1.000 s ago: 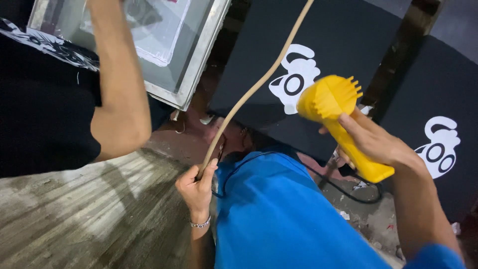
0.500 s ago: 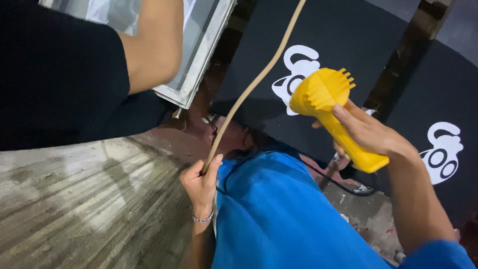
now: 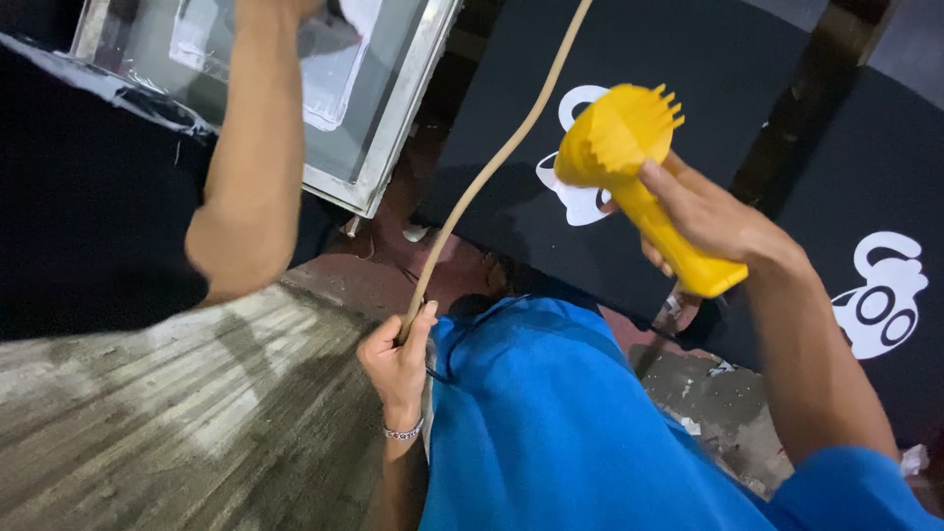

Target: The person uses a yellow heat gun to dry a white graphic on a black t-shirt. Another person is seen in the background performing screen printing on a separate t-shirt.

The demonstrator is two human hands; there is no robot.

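Note:
My right hand (image 3: 710, 221) grips the handle of a yellow plastic hand tool (image 3: 618, 138) with a toothed round head, held over a black cloth (image 3: 688, 49) with a white print (image 3: 575, 202). My left hand (image 3: 393, 356), with a bracelet at the wrist, is closed on a tan cord (image 3: 492, 167) that runs up and out of view at the top. My blue shirt (image 3: 560, 423) fills the lower middle.
A co-worker in a black shirt stands at left, their bare arm (image 3: 251, 167) raised to a metal-framed mesh screen (image 3: 393, 128). A weathered wooden surface (image 3: 167, 423) lies at lower left. A second black cloth with a white print (image 3: 885, 295) lies at right, past a dark post (image 3: 796, 108).
The co-worker's arm has shifted right and lifted toward the framed screen. My right hand has held the yellow tool over the print, drifting slightly. My left hand stays on the cord.

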